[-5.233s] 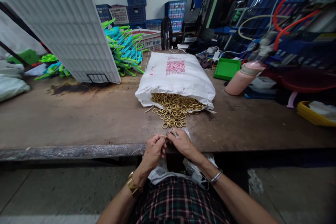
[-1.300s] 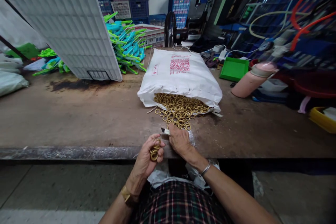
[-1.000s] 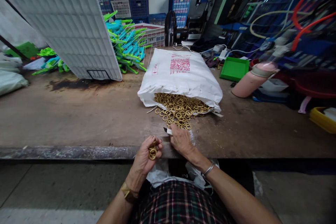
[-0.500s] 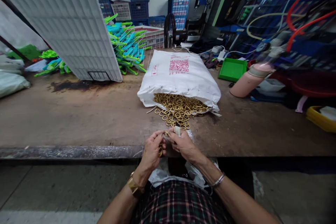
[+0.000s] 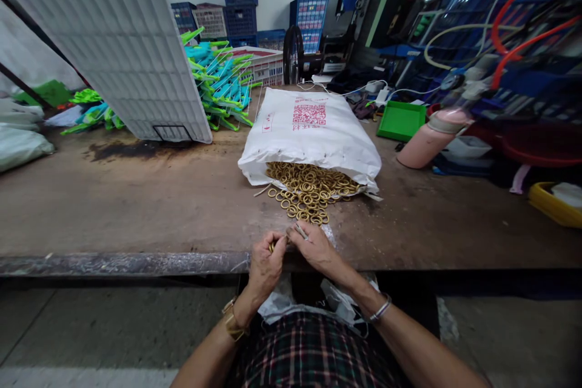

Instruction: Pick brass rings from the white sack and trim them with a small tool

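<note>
My left hand (image 5: pixel 267 260) is closed around some gold-coloured rings (image 5: pixel 271 247), which show partly between its curled fingers. Close against its fingertips, my right hand (image 5: pixel 314 247) is pinched shut. A small, flat, pale tool (image 5: pixel 301 231) sticks out between its thumb and fingers; the rest of it is hidden. What lies where the two hands meet is mostly covered by the fingers. Just beyond them, loose gold-coloured rings (image 5: pixel 304 201) spill onto the table (image 5: pixel 173 206) from the mouth of a white woven sack (image 5: pixel 282 109) with red print.
Left of the sack stands a white ribbed panel (image 5: pixel 150 54), with green and blue plastic pieces (image 5: pixel 222 82) piled behind it. To the right are a green tray (image 5: pixel 402 120), a leaning pink bottle (image 5: pixel 425 144) and a yellow container (image 5: pixel 552 206). The table's front edge (image 5: pixel 136 262) runs near my wrists.
My left hand has turned, so its rings now show higher up, near the thumb. In my right hand the pale tool has tilted from upright to slanted. The sack and spilled rings stay put.
</note>
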`<control>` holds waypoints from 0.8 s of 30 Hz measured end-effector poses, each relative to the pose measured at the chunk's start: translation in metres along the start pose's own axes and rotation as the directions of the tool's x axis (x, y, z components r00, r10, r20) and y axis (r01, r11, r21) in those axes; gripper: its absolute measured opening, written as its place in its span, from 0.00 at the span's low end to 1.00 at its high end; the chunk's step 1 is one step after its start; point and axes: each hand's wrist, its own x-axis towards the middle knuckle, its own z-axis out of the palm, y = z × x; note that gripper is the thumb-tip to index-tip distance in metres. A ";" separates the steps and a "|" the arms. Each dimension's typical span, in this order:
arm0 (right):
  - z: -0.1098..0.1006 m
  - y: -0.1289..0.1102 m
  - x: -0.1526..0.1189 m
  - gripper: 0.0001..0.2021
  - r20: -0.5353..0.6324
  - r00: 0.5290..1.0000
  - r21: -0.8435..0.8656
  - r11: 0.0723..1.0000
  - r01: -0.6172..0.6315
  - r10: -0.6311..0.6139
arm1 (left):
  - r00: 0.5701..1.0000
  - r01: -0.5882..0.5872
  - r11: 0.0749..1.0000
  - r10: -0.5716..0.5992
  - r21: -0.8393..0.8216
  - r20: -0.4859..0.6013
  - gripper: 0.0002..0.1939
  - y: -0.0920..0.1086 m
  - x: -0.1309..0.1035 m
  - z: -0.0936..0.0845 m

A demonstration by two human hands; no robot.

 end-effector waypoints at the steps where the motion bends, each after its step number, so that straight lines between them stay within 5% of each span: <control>1: 0.001 0.000 0.000 0.16 0.008 1.000 -0.033 0.999 0.006 -0.006 | 1.000 -0.010 1.000 0.010 0.006 0.005 0.11 0.001 0.000 0.000; 5: 0.004 0.002 0.001 0.15 0.015 0.999 -0.062 0.997 -0.039 0.040 | 0.980 0.188 0.971 -0.176 -0.149 0.094 0.12 0.001 0.000 0.001; 11: 0.004 0.005 0.004 0.15 0.007 0.993 0.003 0.993 -0.118 0.118 | 0.864 0.502 0.734 -0.398 -0.458 0.309 0.17 0.002 0.004 -0.002; 15: 0.004 0.006 0.005 0.14 0.036 0.990 0.093 0.986 -0.138 0.135 | 0.851 0.524 0.681 -0.398 -0.511 0.343 0.17 0.003 0.006 -0.003; 24: 0.004 0.005 0.005 0.11 0.077 0.987 0.132 0.979 -0.153 0.144 | 0.856 0.512 0.735 -0.391 -0.446 0.338 0.17 0.006 0.006 0.000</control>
